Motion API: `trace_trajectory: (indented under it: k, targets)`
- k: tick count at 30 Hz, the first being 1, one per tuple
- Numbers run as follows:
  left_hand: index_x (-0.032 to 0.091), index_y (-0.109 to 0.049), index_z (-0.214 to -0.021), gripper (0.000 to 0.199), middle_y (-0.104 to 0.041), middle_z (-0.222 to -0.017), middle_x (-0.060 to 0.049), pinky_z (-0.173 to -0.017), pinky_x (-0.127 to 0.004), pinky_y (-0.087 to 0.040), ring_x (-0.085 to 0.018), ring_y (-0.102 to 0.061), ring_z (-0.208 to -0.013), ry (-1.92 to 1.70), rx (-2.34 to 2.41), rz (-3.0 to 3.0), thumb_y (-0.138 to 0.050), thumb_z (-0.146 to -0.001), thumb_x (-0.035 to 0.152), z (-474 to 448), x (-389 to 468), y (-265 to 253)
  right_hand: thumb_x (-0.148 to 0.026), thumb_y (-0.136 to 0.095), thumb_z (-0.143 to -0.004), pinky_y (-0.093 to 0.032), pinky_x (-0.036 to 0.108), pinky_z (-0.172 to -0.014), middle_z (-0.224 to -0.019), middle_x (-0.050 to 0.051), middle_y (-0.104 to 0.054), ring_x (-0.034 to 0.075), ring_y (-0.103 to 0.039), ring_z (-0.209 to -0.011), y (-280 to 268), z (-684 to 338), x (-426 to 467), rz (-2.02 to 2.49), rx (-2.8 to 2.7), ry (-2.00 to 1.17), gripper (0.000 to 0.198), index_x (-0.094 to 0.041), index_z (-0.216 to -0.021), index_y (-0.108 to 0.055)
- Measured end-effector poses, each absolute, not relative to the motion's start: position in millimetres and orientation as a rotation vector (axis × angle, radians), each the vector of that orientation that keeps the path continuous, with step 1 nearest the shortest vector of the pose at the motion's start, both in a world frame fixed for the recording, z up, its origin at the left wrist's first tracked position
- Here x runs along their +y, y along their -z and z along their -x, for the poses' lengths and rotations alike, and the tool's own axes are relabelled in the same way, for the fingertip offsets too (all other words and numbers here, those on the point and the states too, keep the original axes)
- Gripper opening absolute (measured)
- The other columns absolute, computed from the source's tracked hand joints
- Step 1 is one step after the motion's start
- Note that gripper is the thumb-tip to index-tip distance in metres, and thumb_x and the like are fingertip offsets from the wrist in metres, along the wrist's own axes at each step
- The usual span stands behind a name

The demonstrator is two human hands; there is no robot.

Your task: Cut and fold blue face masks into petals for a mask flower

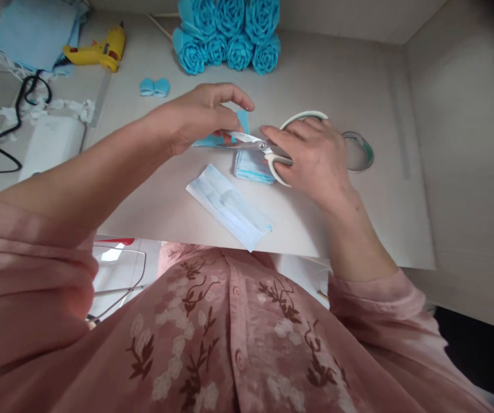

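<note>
My right hand grips a pair of white-handled scissors, whose blades are parted and point left. Between the blades and my left hand is a piece of blue mask fabric. The left fingers pinch this fabric, though part of it is hidden behind the hand. Under the scissors lies a small stack of blue and white fabric pieces. Closer to my body, an unfolded pale blue mask piece rests slantwise at the table's front edge.
Several blue fabric roses lie at the back. Two small curled blue pieces sit left of them. A yellow glue gun, a mask pile, a black cord and white scraps occupy the left. A tape roll is at right.
</note>
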State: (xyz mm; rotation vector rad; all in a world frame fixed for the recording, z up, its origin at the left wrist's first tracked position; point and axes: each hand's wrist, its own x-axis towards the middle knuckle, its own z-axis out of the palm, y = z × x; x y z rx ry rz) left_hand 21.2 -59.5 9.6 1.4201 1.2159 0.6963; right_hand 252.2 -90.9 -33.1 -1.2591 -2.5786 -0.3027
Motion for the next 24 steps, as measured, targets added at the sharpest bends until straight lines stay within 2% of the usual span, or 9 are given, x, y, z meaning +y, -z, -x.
trace_trajectory:
  k: [8, 13, 17, 24]
  targets:
    - [0.025, -0.067, -0.093, 0.027, -0.062, -0.062, 0.004, -0.069, -0.030, -0.038, -0.014, -0.055, -0.065, -0.626, 1.136, -1.490, -0.073, -0.068, 0.015, -24, -49, 9, -0.019, -0.053, -0.085, -0.039, 0.039, -0.086, -0.106, 0.008, -0.069, 0.026, -0.058, -0.099, 36, -251, -90, 1.248, -2.563, 0.291, 0.050, -0.026, -0.134, -0.061]
    - [0.022, -0.063, -0.084, 0.026, -0.058, -0.058, 0.005, -0.064, -0.029, -0.036, -0.012, -0.049, -0.058, -0.639, 1.204, -1.446, -0.062, -0.067, 0.003, -32, -53, 4, -0.020, -0.051, -0.088, -0.039, 0.041, -0.089, -0.109, 0.009, -0.069, 0.028, -0.057, -0.101, 35, -251, -91, 1.281, -2.588, 0.281, 0.050, -0.027, -0.137, -0.058]
    - [0.022, -0.063, -0.086, 0.033, -0.057, -0.058, 0.005, -0.060, -0.029, -0.033, -0.012, -0.047, -0.056, -0.663, 1.226, -1.510, -0.054, -0.064, -0.001, -35, -59, -2, -0.021, -0.051, -0.088, -0.040, 0.042, -0.090, -0.112, 0.008, -0.069, 0.028, -0.056, -0.103, 34, -252, -92, 1.288, -2.599, 0.279, 0.051, -0.029, -0.139, -0.055]
    - [0.024, -0.065, -0.091, 0.033, -0.062, -0.064, 0.004, -0.063, -0.028, -0.035, -0.012, -0.051, -0.061, -0.615, 1.204, -1.510, -0.062, -0.068, 0.001, -28, -55, -2, -0.020, -0.051, -0.087, -0.040, 0.043, -0.089, -0.111, 0.009, -0.068, 0.029, -0.058, -0.104, 34, -252, -92, 1.291, -2.595, 0.268, 0.052, -0.027, -0.138, -0.056]
